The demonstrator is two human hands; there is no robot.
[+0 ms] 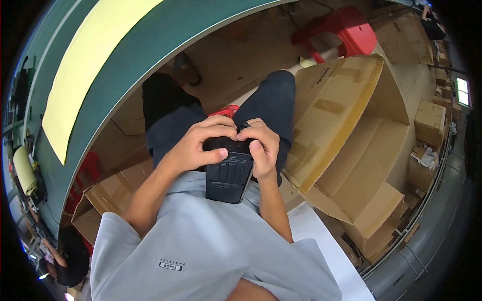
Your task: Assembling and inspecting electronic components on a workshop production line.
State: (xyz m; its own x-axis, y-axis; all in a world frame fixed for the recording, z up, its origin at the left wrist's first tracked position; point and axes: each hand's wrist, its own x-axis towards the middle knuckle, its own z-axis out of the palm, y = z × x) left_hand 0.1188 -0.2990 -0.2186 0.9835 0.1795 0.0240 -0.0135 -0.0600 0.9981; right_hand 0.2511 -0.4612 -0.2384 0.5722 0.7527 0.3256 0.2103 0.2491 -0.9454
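Observation:
A black rectangular plastic device [229,173] with ribbed grooves on its back is held over my lap. My left hand [197,145] wraps around its upper left side, fingers curled over the top edge. My right hand [264,145] grips its upper right side, thumb pressed against the edge. Both hands meet at the top of the device. I am seated, with dark shorts and a grey shirt below the hands.
A large open cardboard box [361,150] stands to my right. A green table [125,60] with a yellow sheet curves at the left. A red plastic stool [346,30] sits farther off. Cardboard lies under my feet, and smaller boxes [429,123] are stacked at the right.

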